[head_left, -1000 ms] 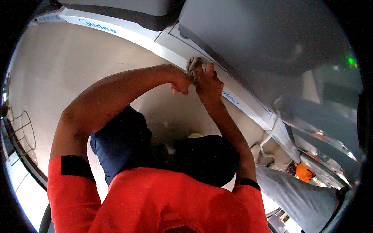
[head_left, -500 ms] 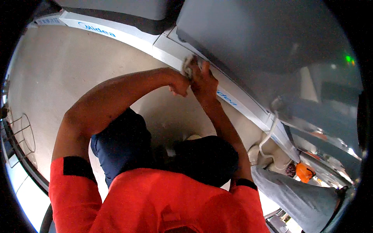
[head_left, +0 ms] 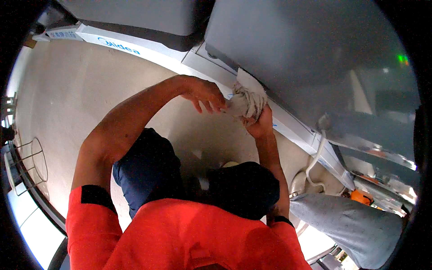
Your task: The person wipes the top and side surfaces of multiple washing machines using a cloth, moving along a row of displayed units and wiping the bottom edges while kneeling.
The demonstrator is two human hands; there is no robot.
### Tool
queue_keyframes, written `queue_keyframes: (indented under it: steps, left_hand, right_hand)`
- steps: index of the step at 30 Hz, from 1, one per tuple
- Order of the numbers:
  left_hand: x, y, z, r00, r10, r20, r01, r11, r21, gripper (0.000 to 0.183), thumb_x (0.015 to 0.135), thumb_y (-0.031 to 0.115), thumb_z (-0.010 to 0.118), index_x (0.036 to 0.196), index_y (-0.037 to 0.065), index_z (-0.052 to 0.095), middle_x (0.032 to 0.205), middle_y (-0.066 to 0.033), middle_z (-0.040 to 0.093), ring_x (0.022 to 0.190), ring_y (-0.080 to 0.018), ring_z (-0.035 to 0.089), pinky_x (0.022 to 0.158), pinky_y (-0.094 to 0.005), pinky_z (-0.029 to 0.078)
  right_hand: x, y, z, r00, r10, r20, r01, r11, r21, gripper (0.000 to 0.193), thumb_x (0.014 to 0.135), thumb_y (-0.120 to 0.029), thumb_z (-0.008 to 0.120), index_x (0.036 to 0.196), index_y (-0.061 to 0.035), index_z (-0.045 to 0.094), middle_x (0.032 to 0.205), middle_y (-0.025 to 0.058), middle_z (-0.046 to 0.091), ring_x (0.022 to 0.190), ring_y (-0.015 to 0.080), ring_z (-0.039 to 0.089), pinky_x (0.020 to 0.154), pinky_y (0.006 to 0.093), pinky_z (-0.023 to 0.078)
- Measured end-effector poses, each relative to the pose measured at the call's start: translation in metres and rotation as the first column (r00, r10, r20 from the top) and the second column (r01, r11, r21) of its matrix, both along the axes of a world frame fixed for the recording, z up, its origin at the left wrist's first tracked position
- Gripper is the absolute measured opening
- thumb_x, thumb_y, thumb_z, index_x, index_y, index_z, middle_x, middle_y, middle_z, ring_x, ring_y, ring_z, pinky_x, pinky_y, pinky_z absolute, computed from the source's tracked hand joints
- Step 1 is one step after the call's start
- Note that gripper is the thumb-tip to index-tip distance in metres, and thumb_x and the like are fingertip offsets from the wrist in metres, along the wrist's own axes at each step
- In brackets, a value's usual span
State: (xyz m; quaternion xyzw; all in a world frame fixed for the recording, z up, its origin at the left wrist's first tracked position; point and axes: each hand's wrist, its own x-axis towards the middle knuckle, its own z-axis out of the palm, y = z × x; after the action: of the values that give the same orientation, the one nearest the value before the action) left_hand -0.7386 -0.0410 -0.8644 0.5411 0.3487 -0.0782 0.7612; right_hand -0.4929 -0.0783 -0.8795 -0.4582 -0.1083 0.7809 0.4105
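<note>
A crumpled, off-white cloth [head_left: 252,100] with dirty grey folds is bunched in my right hand [head_left: 261,125], whose fingers wrap round it from below. One corner of the cloth stands up beside the dark grey appliance panel. My left hand [head_left: 206,95] reaches across from the left, palm down. Its forefinger side meets the loose left edge of the cloth in what looks like a pinch, while the other fingers hang apart. Both hands are just in front of the white base rail [head_left: 198,63] that runs under the appliances.
A large dark grey appliance [head_left: 315,58] fills the upper right, with another grey unit [head_left: 139,15] at upper left. A white hose [head_left: 317,155] drops to the beige floor [head_left: 67,99]. A person's grey trouser leg [head_left: 346,225] is close at right. A wire frame [head_left: 33,166] stands far left.
The cloth has come away from the rail toward me and shows more of itself. My right hand has moved right and nearer; my left hand has uncurled and reached the cloth's edge.
</note>
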Motion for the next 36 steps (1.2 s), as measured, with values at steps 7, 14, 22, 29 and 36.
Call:
queue_keyframes:
  steps: [7,14,22,29,36]
  left_hand:
    - [0.012,-0.012,0.023,0.887,0.408,0.217,-0.313,0.876,-0.368,0.069,0.09,0.055,0.054,0.136,0.006,0.042,0.137,-0.0138,0.048,0.119,-0.0298,0.052,0.095,-0.0461,0.048]
    - [-0.066,-0.037,-0.003,0.707,0.668,0.232,-0.589,0.738,-0.328,0.056,0.093,0.044,0.056,0.133,0.005,0.046,0.135,-0.0135,0.051,0.119,-0.0275,0.053,0.098,-0.0479,0.046]
    - [-0.231,-0.076,-0.032,-0.34,0.912,0.229,-0.768,-0.129,-0.627,0.045,0.099,0.031,0.042,0.137,0.006,0.04,0.129,-0.0128,0.052,0.115,-0.028,0.054,0.104,-0.0495,0.04]
    - [-0.236,-0.032,-0.08,-0.455,0.836,0.307,-0.847,-0.3,-0.439,0.048,0.1,0.035,0.042,0.138,0.007,0.037,0.131,-0.0128,0.05,0.117,-0.0291,0.05,0.102,-0.0483,0.039]
    - [-0.164,0.018,-0.113,-0.434,0.856,0.282,-0.893,-0.369,-0.257,0.095,0.088,0.061,0.051,0.147,-0.003,0.013,0.15,-0.0211,0.025,0.137,-0.0337,0.026,0.113,-0.0447,0.023]
  right_hand:
    - [-0.024,-0.008,0.015,0.612,0.155,0.775,-0.695,0.572,0.435,0.044,0.092,-0.018,0.06,0.133,-0.008,0.047,0.124,0.0056,0.056,0.106,0.026,0.059,0.087,0.0355,0.05]
    - [-0.024,0.007,0.035,0.189,-0.061,0.98,-0.933,0.301,0.198,0.048,0.088,-0.01,0.06,0.133,-0.0024,0.047,0.136,0.0138,0.048,0.125,0.0298,0.047,0.105,0.037,0.037]
    - [-0.065,0.033,-0.006,0.005,-0.503,0.865,-0.998,-0.055,-0.026,0.055,0.085,-0.008,0.062,0.136,-0.0002,0.043,0.149,0.0152,0.03,0.136,0.0328,0.032,0.111,0.0426,0.028]
    - [-0.096,0.064,-0.025,0.038,-0.495,0.868,-0.985,-0.166,-0.051,0.061,0.085,-0.013,0.059,0.139,0.0022,0.036,0.148,0.0179,0.032,0.135,0.0377,0.032,0.112,0.0461,0.026]
    - [-0.099,0.067,-0.035,-0.035,-0.568,0.822,-0.991,-0.09,-0.104,0.057,0.088,-0.013,0.056,0.14,-0.0006,0.036,0.145,0.0173,0.037,0.132,0.0374,0.037,0.108,0.0468,0.031]
